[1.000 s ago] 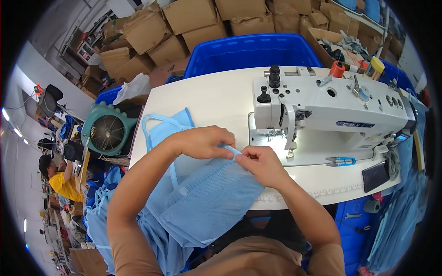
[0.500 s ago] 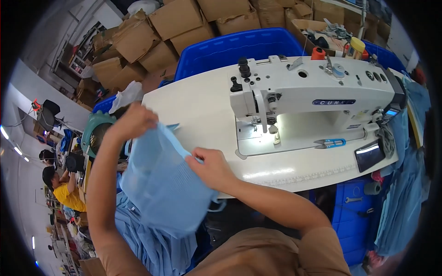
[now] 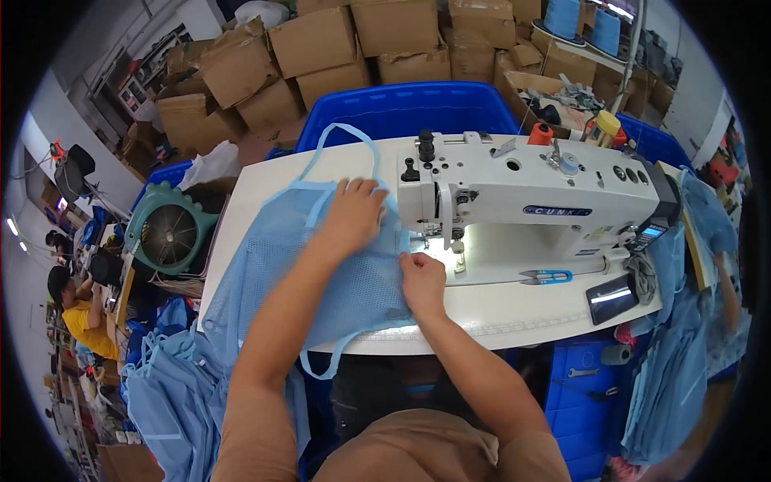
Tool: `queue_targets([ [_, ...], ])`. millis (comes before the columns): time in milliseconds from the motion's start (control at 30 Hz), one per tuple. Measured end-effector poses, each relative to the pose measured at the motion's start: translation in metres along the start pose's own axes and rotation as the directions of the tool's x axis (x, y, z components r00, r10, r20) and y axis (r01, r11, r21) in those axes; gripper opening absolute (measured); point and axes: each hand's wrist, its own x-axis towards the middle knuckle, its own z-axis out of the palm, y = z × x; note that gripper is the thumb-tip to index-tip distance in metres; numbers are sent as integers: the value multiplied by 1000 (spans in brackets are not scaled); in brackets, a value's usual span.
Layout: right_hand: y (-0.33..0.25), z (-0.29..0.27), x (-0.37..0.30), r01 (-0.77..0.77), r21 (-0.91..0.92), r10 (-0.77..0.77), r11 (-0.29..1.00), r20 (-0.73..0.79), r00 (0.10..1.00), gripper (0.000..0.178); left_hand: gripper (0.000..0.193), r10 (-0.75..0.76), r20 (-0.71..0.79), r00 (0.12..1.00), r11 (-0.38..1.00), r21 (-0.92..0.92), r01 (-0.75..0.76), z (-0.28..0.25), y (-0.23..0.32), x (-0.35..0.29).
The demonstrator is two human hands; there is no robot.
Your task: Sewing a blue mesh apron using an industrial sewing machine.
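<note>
Fingers (image 3: 414,269) of right hand (image 3: 424,287) pinch blue mesh (image 3: 361,279) edge; left hand (image 3: 356,218) slightly spread atop; uneven pull could skew it

On the table (image 3: 502,302), one bag (image 3: 357,281) with two handles (image 3: 321,375), one machine (image 3: 522,189), one phone (image 3: 612,300) and one pair of snips (image 3: 551,277) are counted. One left hand (image 3: 353,217), one right hand (image 3: 423,283), one green fan (image 3: 170,231) and two blue cones (image 3: 564,19) are seen.

Bright light is cast under the sewing machine (image 3: 530,189); the phone (image 3: 613,300) near three o'clock is glare-streaked; corners are blackened.
</note>
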Motion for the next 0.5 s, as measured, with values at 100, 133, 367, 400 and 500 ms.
queue_targets([
  [100, -6, 4, 1, 8, -36, -7, 999, 26, 1000, 33, 28, -46, -188, 981, 971, -239, 0, -19, 20, -66],
  [133, -7, 7, 0, 12, -39, -11, 999, 33, 999, 33, 28, -53, -191, 980, 971, -238, 6, -13, 18, -78],
  [367, -5, -10, 6, -38, -108, 46, 993, 68, 997, 35, 26, -21, -263, 965, 915, -393, -87, 15, 27, -80],
  [400, -1, -12, 10, -27, -119, 38, 993, 86, 996, 36, 25, 71, -282, 957, 884, -426, -191, 7, 28, -74],
  [500, 9, -15, 16, 11, -173, 3, 985, 78, 997, 37, 25, 110, -90, 990, 868, -476, -139, 21, 26, -66],
])
